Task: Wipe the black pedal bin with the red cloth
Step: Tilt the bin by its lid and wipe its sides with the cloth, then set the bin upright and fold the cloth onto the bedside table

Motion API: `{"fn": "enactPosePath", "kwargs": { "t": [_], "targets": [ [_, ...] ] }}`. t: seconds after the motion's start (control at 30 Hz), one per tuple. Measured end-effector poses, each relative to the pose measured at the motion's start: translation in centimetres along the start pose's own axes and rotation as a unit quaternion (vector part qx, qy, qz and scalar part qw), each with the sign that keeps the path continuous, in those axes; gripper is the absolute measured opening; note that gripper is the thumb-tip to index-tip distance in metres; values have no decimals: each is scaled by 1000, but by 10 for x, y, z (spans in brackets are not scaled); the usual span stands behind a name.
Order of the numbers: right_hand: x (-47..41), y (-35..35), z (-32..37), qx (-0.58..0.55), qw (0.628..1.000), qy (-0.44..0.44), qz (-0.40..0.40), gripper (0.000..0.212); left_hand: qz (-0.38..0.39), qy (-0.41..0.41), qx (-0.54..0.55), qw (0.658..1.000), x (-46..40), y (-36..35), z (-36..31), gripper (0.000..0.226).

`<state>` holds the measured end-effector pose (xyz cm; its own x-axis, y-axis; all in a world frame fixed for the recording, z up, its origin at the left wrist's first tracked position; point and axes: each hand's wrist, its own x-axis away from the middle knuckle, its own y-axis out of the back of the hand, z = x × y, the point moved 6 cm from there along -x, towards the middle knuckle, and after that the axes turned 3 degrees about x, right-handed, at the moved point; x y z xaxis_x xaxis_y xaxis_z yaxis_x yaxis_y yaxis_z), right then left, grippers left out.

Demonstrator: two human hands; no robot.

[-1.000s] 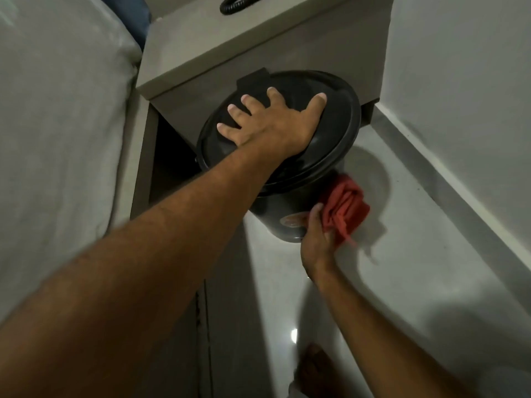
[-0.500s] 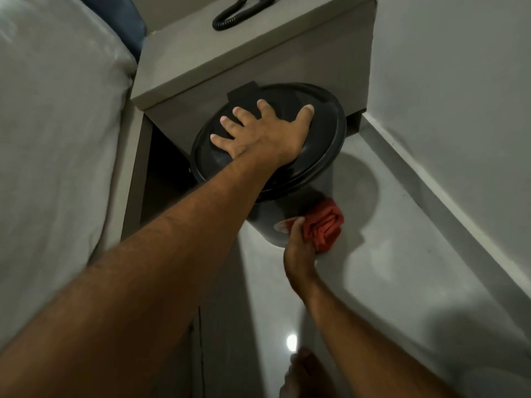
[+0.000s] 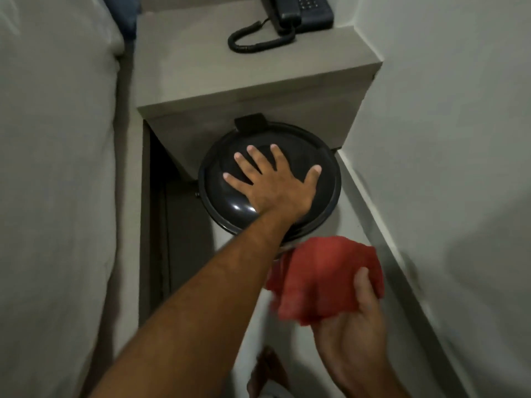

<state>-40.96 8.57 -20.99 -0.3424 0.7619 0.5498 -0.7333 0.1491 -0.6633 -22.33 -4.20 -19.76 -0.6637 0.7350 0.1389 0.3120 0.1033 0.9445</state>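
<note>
The black pedal bin (image 3: 324, 179) stands on the floor against the front of a bedside cabinet, seen from above with its round lid closed. My left hand (image 3: 273, 182) lies flat on the lid, fingers spread. My right hand (image 3: 353, 326) holds the crumpled red cloth (image 3: 324, 280) in the air, below and in front of the bin, apart from it. The bin's body is mostly hidden under the lid and my left forearm.
A grey bedside cabinet (image 3: 258, 81) carries a dark corded telephone (image 3: 301, 10). A bed with white linen (image 3: 57, 168) fills the left side. A white wall (image 3: 445, 139) closes the right. My foot (image 3: 267, 372) shows on the pale floor.
My right hand has lifted the red cloth off the bin's side and drawn it back toward me. The view has tilted up, showing the telephone. My left hand stays on the lid.
</note>
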Motion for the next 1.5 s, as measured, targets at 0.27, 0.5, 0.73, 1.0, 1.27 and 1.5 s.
{"fn": "enactPosePath", "kwargs": {
  "t": [0.27,0.5,0.73,1.0,1.27,1.5],
  "targets": [
    [33,-100,79,-20,999,-30,17,58,176,-18,330,927,18,57,3,69],
    [71,-243,127,-7,988,-116,99,68,391,-2,615,685,99,214,42,72],
    [59,-300,169,170,981,-83,-33,35,233,37,601,764,91,322,64,47],
    [6,-332,199,414,904,-80,63,58,199,138,578,779,18,346,92,57],
    [-83,-369,205,498,866,-38,32,32,210,160,554,789,-71,350,85,29],
    [-199,-394,155,558,829,-18,24,43,158,224,473,837,-192,293,107,21]
  ]
}}
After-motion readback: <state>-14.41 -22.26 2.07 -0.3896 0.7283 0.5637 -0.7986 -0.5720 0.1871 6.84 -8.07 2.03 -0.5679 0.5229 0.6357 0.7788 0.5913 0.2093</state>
